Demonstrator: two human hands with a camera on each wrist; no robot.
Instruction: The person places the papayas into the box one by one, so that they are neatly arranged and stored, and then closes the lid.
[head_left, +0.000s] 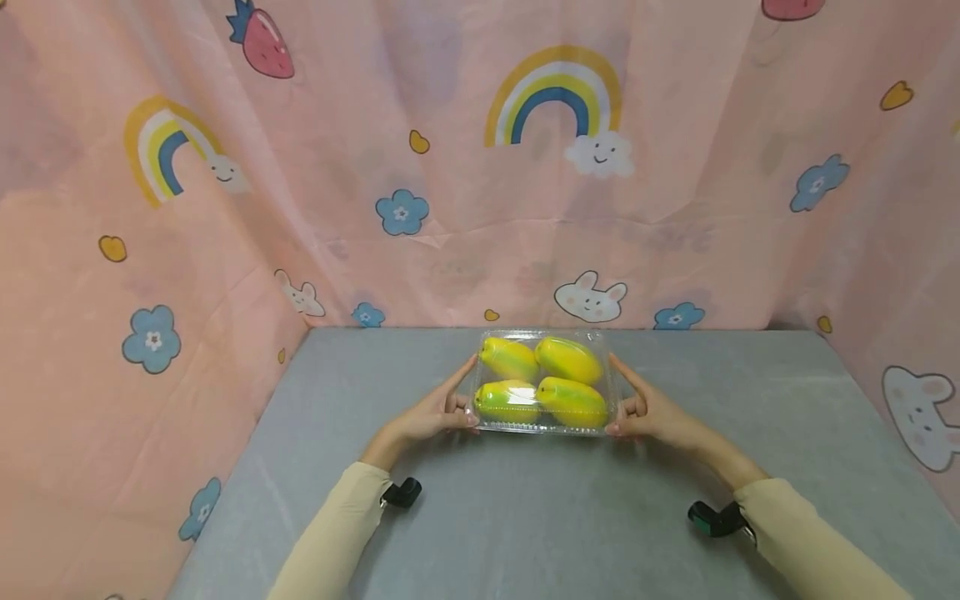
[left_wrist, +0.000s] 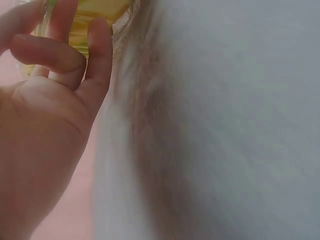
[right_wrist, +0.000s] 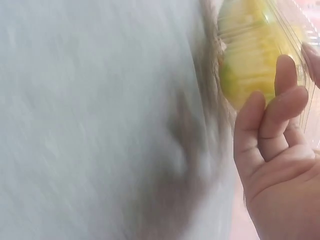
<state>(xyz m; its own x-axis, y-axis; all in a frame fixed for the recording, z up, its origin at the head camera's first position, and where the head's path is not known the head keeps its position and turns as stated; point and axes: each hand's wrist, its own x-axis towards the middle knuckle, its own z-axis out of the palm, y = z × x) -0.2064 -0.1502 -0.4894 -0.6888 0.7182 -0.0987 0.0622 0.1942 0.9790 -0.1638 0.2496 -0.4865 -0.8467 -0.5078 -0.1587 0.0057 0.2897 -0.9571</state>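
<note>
A clear plastic clamshell box (head_left: 544,428) is at the far middle of the table, its lid down over several oval yellow fruits (head_left: 572,403) tinged with green. On the box's left side, my left hand (head_left: 435,414) holds it, thumb at the near corner and index finger stretched along the side. My right hand (head_left: 651,415) grips the opposite side in the same way. The left wrist view shows curled fingers (left_wrist: 100,55) against the plastic. In the right wrist view, fingertips (right_wrist: 287,70) press the box wall in front of a yellow fruit (right_wrist: 250,55).
The grey table (head_left: 525,525) stretches from the box toward me and out to both sides. Behind it hangs a pink curtain (head_left: 480,183) printed with rainbows, flowers and rabbits. A small black device (head_left: 405,492) is strapped at the left wrist, another device (head_left: 716,518) at the right.
</note>
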